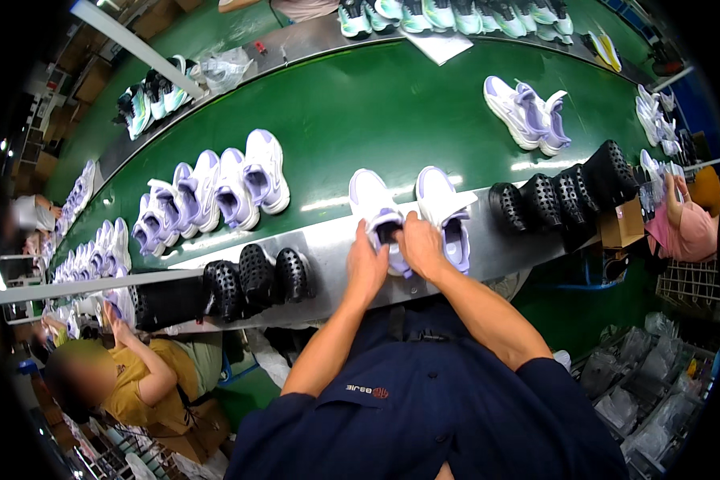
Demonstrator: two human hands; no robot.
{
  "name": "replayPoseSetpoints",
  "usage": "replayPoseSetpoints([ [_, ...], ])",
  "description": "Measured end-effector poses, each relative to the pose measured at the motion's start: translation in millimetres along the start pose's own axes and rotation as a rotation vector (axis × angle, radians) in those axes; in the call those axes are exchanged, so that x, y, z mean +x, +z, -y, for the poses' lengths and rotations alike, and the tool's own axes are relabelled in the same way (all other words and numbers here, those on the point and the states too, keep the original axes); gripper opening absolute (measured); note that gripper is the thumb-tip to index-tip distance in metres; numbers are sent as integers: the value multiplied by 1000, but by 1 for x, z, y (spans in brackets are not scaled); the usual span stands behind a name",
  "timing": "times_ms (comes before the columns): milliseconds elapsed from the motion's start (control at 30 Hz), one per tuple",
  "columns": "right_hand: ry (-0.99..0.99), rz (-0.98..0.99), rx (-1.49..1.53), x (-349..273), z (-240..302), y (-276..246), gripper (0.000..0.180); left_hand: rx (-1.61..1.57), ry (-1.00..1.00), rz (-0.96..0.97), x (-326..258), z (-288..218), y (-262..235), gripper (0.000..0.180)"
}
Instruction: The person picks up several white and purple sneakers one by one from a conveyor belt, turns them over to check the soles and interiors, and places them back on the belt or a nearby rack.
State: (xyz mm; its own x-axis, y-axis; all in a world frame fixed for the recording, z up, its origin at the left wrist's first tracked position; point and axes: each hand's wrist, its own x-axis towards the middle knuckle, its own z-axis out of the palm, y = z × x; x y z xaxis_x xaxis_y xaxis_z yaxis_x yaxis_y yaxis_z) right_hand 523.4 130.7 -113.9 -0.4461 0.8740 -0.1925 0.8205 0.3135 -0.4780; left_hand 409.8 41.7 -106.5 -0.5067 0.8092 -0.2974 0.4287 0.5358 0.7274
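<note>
Two white-and-lilac sneakers stand side by side at the table edge in front of me, toes pointing away. My left hand (366,262) holds the left sneaker (371,194) by the side of its collar, thumb near the opening. At the other side of that same collar, my right hand (421,245) has its fingers closed at the edge of the dark opening. What the right fingertips pinch inside is partly hidden. Close to the right of that hand rests the right sneaker (438,196), with a pale strap or tongue sticking out sideways.
Black studded shoe-shaped forms (256,274) lie left on the metal ledge, more black forms (540,200) right. Lilac sneakers (204,192) line the green belt (360,104) at left; another pair (526,116) sits far right. Co-workers sit at left (148,380) and right (688,220).
</note>
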Motion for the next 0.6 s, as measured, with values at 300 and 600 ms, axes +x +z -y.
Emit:
replayPoseSetpoints([
  [300,204,-137,224,-46,-94,-46,30,217,524,175,-42,-24,8,66],
  [600,41,170,595,-34,-46,-16,42,634,393,186,-26,-5,-1,43],
])
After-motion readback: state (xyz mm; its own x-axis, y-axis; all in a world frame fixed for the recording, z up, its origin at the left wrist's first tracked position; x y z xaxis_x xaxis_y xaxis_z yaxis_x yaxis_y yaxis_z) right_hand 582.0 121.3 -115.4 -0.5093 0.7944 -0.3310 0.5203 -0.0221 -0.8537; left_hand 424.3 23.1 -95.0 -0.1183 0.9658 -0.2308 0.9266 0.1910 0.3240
